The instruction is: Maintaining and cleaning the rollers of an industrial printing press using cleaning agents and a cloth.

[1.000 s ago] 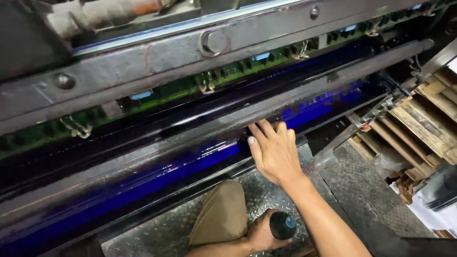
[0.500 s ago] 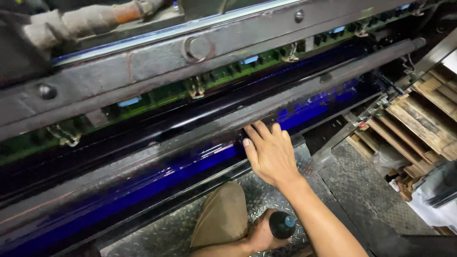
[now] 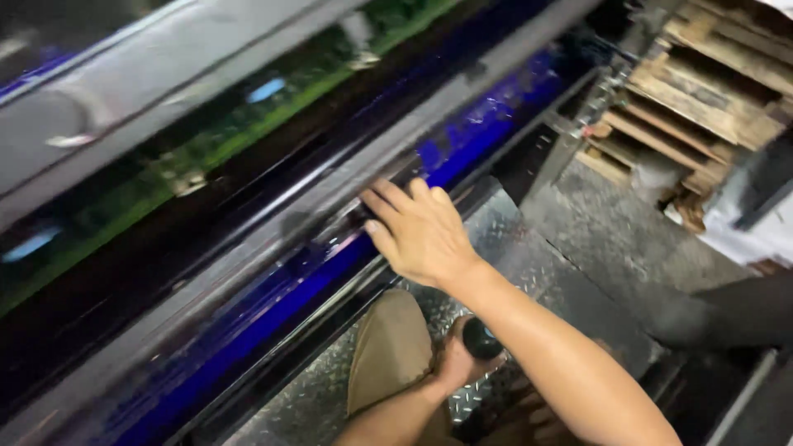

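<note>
Resting fingers [image 3: 395, 196] atop blue roller [image 3: 273, 310]

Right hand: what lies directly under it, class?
The right hand rests flat on a long dark bar above a blue inked roller. The palm covers the spot beneath.

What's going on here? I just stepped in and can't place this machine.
A person leans over a long machine. Their right hand lies flat, fingers spread, on a grey metal bar above a roller coated in blue ink. Their left hand grips a small dark round-ended object down by their knee, over a steel tread plate. Wooden pallets sit at the right.
</note>
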